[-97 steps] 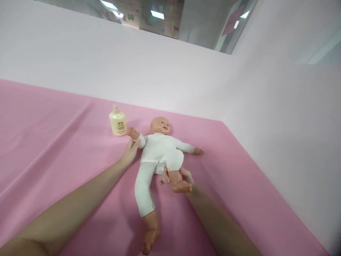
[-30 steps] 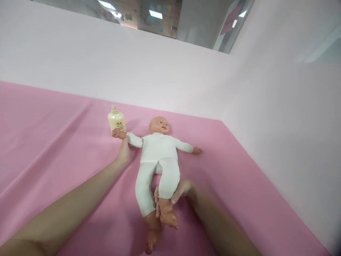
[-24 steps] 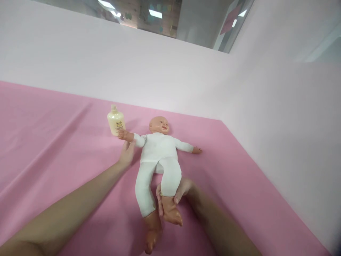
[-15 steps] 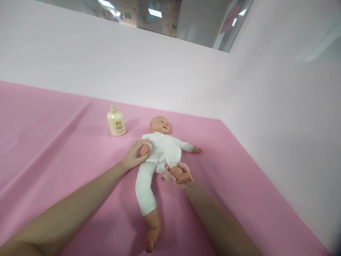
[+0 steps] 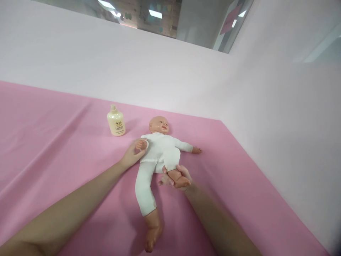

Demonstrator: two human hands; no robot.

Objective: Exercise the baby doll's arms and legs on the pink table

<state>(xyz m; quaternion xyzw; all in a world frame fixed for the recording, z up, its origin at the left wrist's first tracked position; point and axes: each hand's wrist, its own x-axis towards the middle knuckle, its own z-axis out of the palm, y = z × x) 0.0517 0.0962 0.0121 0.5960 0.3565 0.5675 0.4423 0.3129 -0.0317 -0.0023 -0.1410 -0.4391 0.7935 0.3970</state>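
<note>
A baby doll [image 5: 152, 149] with a white cloth body lies on its back on a pink sheet [image 5: 80, 153], head toward the wall. My left hand [image 5: 130, 156] is closed around the doll's forearm on the left, and the doll's small fist pokes out above my thumb. With my right hand [image 5: 186, 174] I hold the doll's bent leg at the lower shin, its foot raised off the sheet. Its other leg stretches straight toward me, and its other arm lies out to the right.
Left of the doll's head stands a cream pump bottle [image 5: 116, 122] with a printed label. A white wall [image 5: 106, 64] rises behind the sheet and another [image 5: 287, 117] along the right. A window [image 5: 160, 17] is set high in the back wall.
The doll's held arm has shifted slightly left, away from its torso, with my left hand. Its raised foot has dipped a little toward me in my right hand.
</note>
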